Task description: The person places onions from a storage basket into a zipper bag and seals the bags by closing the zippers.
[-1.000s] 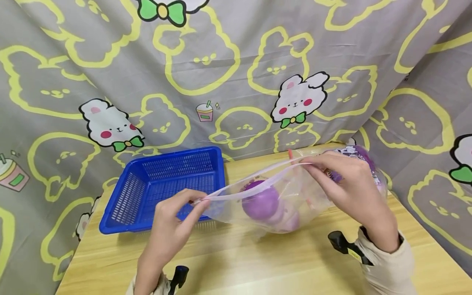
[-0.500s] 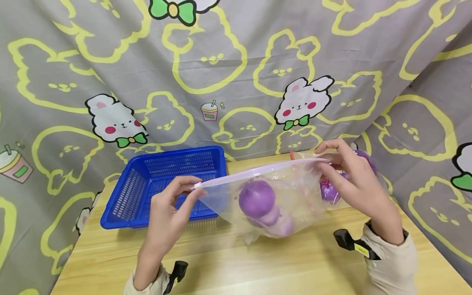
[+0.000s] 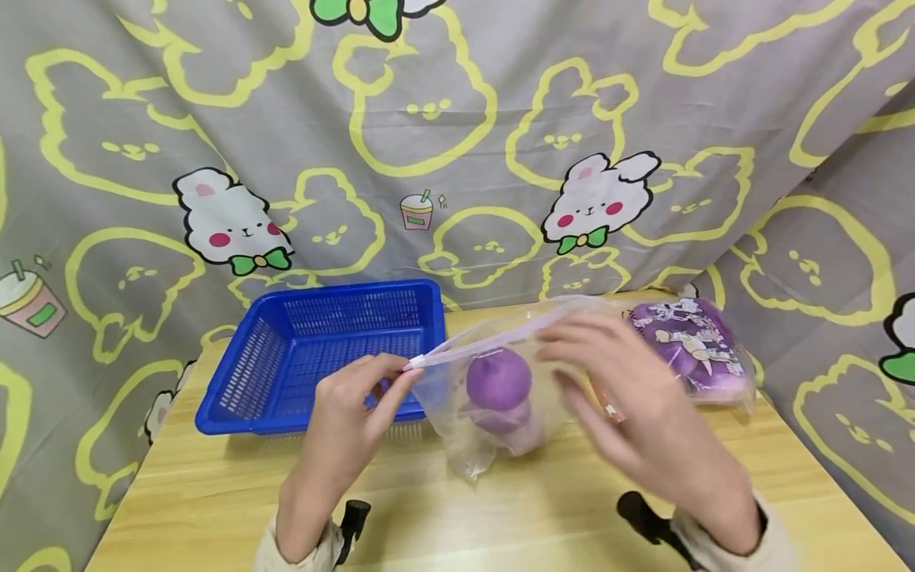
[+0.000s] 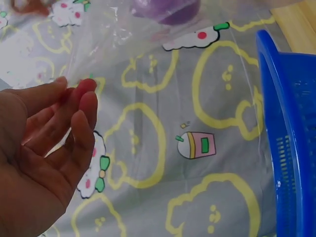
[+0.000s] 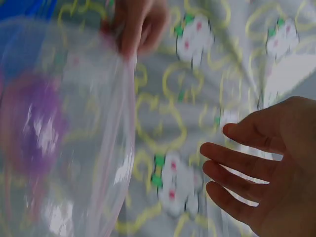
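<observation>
My left hand (image 3: 350, 425) pinches the white slider at the left end of a clear zip bag (image 3: 453, 421). From there the bag hangs over the table, its pale pink zip edge slanting up to the right with the mouth slightly parted. Inside sits a glossy purple toy (image 3: 499, 381) with a round top and a paler lower part; its exact kind is unclear through the film. My right hand (image 3: 632, 401) is blurred in the head view, fingers spread beside the bag's right side. In the right wrist view, the right hand (image 5: 266, 168) is apart from the bag with nothing in its fingers.
A blue plastic basket (image 3: 243, 377) with slotted walls stands at the back left. Clear packaging with purple contents and printed figures (image 3: 689, 349) lies at the back right. The wooden table (image 3: 457, 524) meets a patterned grey curtain (image 3: 472, 143) behind.
The right hand has let go of the bag's zip edge and moved left and nearer. The left hand keeps its pinch, shifted slightly right. The packaging at right is more exposed.
</observation>
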`<state>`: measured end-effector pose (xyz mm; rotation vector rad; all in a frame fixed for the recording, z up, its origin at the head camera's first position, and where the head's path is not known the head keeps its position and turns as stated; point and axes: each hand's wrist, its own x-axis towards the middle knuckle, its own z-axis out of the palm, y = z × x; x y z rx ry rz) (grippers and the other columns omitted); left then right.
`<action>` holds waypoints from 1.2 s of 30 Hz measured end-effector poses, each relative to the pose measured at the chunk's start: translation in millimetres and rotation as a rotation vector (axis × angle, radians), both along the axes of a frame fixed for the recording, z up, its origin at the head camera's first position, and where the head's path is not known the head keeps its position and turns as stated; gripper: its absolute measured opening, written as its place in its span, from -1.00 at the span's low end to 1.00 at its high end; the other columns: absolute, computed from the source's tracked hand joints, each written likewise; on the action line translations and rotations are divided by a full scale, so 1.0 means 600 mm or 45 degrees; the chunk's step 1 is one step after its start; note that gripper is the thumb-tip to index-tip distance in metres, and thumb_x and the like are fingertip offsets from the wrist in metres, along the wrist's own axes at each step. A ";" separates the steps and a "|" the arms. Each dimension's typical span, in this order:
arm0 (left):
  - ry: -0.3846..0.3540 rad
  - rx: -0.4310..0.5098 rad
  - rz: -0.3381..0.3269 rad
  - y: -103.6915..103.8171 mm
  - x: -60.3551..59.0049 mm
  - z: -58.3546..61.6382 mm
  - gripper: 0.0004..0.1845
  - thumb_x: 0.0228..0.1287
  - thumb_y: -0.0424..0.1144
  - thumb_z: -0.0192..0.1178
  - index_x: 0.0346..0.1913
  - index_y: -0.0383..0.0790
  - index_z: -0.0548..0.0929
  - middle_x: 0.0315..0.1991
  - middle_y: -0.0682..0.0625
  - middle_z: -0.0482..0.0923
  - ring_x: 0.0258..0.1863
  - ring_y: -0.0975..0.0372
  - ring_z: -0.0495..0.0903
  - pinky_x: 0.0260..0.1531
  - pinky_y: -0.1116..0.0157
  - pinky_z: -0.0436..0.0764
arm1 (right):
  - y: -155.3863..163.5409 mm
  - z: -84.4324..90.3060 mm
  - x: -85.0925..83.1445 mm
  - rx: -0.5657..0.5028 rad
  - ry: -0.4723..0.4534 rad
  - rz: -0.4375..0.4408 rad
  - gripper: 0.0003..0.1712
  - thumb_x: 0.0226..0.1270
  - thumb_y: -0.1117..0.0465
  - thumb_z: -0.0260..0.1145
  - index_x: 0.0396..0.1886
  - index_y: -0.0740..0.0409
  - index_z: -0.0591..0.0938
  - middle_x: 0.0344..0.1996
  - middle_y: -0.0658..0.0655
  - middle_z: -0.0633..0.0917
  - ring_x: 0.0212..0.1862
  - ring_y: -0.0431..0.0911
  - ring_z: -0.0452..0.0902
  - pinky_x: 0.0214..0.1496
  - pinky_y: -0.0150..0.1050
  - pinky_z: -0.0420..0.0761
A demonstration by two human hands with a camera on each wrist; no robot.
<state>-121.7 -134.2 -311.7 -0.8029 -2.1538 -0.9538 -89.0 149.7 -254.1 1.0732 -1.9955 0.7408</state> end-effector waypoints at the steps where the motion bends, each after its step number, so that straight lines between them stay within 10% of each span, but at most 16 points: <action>1: 0.015 -0.013 -0.011 0.001 0.002 0.002 -0.93 0.19 -0.43 0.39 -0.31 -0.23 0.73 -0.48 0.09 0.63 -0.56 0.42 0.47 -0.59 0.55 0.47 | -0.019 0.005 0.004 0.059 0.012 0.024 -0.68 0.51 0.23 0.07 0.02 0.29 0.66 0.03 0.21 0.68 0.17 0.10 0.51 0.39 -0.07 0.33; 7: 0.045 -0.084 -0.078 0.005 0.014 0.007 -0.92 0.30 -0.44 0.29 -0.20 -0.27 0.74 -0.45 0.07 0.61 -0.53 0.41 0.43 -0.54 0.53 0.44 | -0.092 0.002 -0.031 0.411 -0.035 0.023 -0.68 0.55 0.21 0.08 0.16 0.18 0.59 0.10 0.10 0.63 0.26 0.02 0.44 0.44 -0.03 0.28; 13: 0.008 -0.128 -0.108 0.009 0.020 0.007 -0.88 0.35 -0.42 0.23 -0.14 -0.27 0.74 -0.38 0.05 0.66 -0.47 0.37 0.48 -0.47 0.50 0.47 | -0.116 -0.018 -0.072 0.575 -0.024 0.037 -0.88 0.52 0.21 0.15 -0.15 0.09 0.61 -0.21 -0.03 0.65 -0.02 -0.12 0.54 0.15 -0.23 0.49; 36: 0.199 -0.117 -0.121 0.004 0.020 0.005 -0.85 0.40 -0.37 0.17 -0.24 -0.24 0.75 -0.52 0.09 0.60 -0.57 0.33 0.46 -0.58 0.46 0.46 | -0.095 -0.059 -0.088 0.455 0.149 0.073 -0.78 0.58 0.23 0.06 -0.16 0.19 0.62 -0.31 0.01 0.67 -0.20 -0.12 0.60 0.02 -0.19 0.58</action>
